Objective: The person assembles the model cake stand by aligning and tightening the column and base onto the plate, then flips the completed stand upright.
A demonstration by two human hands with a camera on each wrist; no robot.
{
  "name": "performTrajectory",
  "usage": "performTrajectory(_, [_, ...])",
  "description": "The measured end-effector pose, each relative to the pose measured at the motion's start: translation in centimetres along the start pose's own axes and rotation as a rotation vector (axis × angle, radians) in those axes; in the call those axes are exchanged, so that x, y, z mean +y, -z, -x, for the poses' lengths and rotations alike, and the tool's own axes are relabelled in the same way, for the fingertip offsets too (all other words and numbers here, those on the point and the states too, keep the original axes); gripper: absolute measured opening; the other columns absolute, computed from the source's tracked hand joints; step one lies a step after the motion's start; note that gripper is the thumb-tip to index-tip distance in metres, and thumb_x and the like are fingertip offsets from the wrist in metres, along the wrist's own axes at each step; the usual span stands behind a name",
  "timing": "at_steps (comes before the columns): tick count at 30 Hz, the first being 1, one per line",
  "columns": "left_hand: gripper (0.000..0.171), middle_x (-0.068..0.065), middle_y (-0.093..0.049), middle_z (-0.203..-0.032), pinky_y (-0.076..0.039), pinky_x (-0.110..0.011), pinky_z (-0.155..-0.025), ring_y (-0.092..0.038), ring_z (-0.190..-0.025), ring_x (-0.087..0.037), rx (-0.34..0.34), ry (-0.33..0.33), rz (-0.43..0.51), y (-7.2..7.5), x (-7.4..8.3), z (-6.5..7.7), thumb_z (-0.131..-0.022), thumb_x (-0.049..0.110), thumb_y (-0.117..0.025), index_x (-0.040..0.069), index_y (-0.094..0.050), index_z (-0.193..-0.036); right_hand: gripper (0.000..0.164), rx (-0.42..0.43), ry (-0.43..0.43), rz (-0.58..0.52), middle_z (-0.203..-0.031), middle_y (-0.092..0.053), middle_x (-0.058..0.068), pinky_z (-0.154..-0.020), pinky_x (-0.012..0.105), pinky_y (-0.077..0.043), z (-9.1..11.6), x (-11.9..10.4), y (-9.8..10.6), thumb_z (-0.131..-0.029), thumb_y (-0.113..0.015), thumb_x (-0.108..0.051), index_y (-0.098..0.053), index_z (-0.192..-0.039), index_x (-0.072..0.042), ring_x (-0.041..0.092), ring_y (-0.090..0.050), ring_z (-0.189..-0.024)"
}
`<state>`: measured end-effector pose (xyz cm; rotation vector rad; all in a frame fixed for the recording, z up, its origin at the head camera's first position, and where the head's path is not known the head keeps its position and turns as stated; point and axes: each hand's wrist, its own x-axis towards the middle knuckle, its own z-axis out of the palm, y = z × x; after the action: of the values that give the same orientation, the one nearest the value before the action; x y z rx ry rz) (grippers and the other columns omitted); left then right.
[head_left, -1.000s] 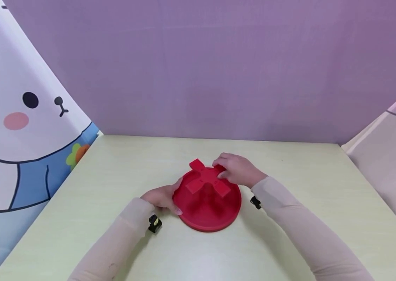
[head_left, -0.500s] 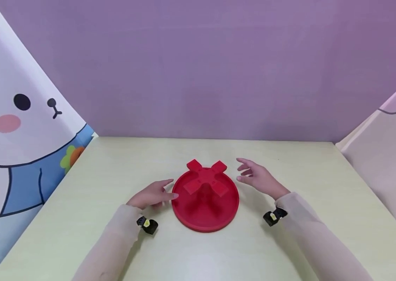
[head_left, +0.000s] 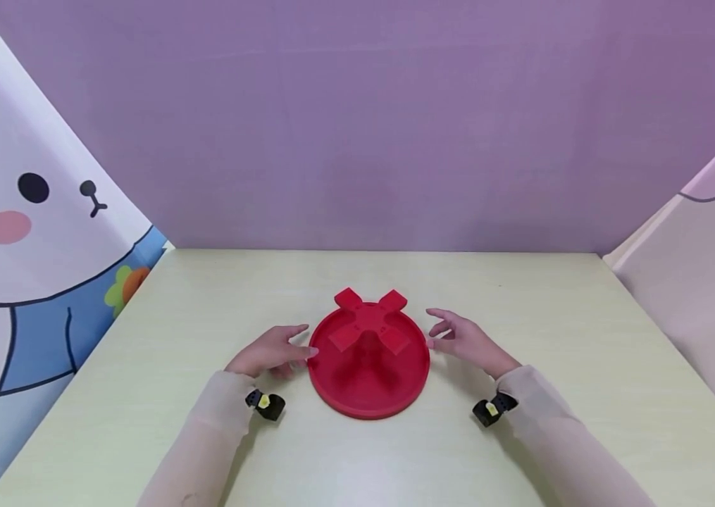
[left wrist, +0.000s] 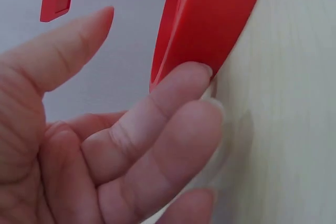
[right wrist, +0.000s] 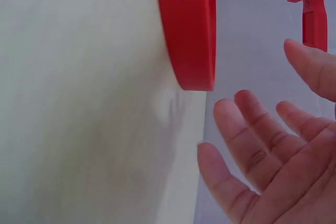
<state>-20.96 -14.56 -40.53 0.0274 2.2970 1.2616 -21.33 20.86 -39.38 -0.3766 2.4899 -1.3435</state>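
Observation:
A red round tray-like base [head_left: 366, 398] with a raised rim lies on the table. From its middle rises a post topped by a red four-armed cross [head_left: 371, 318] with flat, squared ends. My left hand [head_left: 268, 352] is at the left rim, thumb extended over it. In the left wrist view, fingertips [left wrist: 197, 72] meet the lower side wall of the base [left wrist: 220, 14]. Beside the right rim is my right hand [head_left: 468, 341], fingers spread and loosely bent. The right wrist view shows a gap between those fingers [right wrist: 231, 116] and the wall [right wrist: 186, 35].
The pale wood-grained table [head_left: 363, 465] extends around the base on all sides. A purple backdrop [head_left: 370, 127] stands behind it. To the left hangs a cloth printed with a cartoon animal [head_left: 46, 197], to the right a pale cloth [head_left: 699, 282].
My right hand has let go of one arm of the cross and moved right, then down beside the rim. My left hand has loosened from the rim and drawn slightly left.

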Motion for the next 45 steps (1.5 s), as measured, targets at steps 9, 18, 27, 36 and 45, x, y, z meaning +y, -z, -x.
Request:
performTrajectory(9, [0.072, -0.006, -0.062, -0.076, -0.049, -0.027, -0.054, -0.052, -0.048, -0.016, -0.022, 0.012, 0.011, -0.2, 0.0, -0.2, -0.086, 0.024, -0.070, 0.012, -0.037, -0.148, 0.060, -0.010, -0.100, 0.066, -0.093, -0.061, 0.009, -0.071, 0.032, -0.050, 0.2, 0.2, -1.4, -0.086, -0.067, -0.006, -0.042, -0.139, 0.006, 0.019, -0.059, -0.080])
performTrajectory(18, [0.075, -0.008, -0.061, -0.068, -0.048, -0.024, -0.050, -0.050, -0.044, -0.014, -0.050, 0.037, 0.057, -0.9, 0.0, -0.2, -0.086, 0.019, -0.071, 0.012, -0.032, -0.151, 0.059, -0.022, -0.188, 0.061, -0.085, -0.060, 0.008, -0.061, 0.029, -0.048, 0.1, 0.1, -2.2, -0.085, -0.066, -0.005, -0.043, -0.138, 0.007, 0.018, -0.054, -0.067])
performTrajectory(27, [0.082, -0.009, -0.061, -0.066, -0.047, -0.026, -0.047, -0.055, -0.046, -0.018, -0.032, 0.002, 0.034, -2.1, 0.0, 0.1, -0.084, 0.019, -0.074, 0.020, -0.029, -0.152, 0.072, -0.103, -0.278, 0.054, -0.076, -0.057, 0.008, -0.052, 0.028, -0.044, 0.1, -0.7, -2.2, -0.082, -0.071, -0.010, -0.037, -0.144, 0.002, 0.019, -0.050, -0.058])
performTrajectory(36, [0.072, -0.008, -0.059, -0.064, -0.043, -0.024, -0.043, -0.051, -0.043, -0.017, -0.004, 0.013, 0.012, -2.6, 0.1, 0.1, -0.086, 0.011, -0.067, 0.015, -0.034, -0.150, 0.072, -0.131, -0.293, 0.022, -0.084, -0.061, 0.007, -0.053, 0.031, -0.049, -0.2, -0.9, -2.8, -0.080, -0.071, -0.009, -0.038, -0.144, -0.006, 0.021, -0.055, -0.059])
performTrajectory(45, [0.070, -0.011, -0.059, -0.061, -0.050, -0.025, -0.046, -0.054, -0.044, -0.015, -0.009, 0.017, 0.049, -2.8, 0.4, -0.2, -0.086, 0.001, -0.055, 0.007, -0.029, -0.150, 0.058, -0.125, -0.263, 0.084, -0.077, -0.058, 0.009, -0.047, 0.029, -0.047, -0.1, -1.5, -3.5, -0.083, -0.059, 0.000, -0.038, -0.137, -0.001, 0.021, -0.054, -0.055])
